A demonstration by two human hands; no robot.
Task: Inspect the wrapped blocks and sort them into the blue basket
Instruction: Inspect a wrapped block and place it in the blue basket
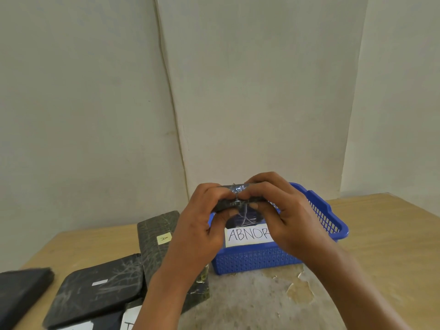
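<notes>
The table [385, 234] ends at a pale wall behind, and its right half lies bare to the far edge, with worn, peeling patches in front of the basket [262, 258]. The basket sits mid-table, its near wall carrying a white label [247, 235] that reads "ABNOR" (the rest is hidden by the right hand). Left of it the surface is crowded: a long block [154, 236] with a small yellow tag, a flatter block [100, 287] touching its left side, and a dark block [21, 289] at the left frame edge.

Both hands are raised above the basket's near rim, forearms converging from below. The left hand [202, 222] and right hand [283, 215] grip one wrapped block [235, 195] between them, fingers curled over its top and thumbs under it, knuckles toward the camera. The block is held level, clear of the basket, with wrinkled shiny wrap showing between the fingertips.
</notes>
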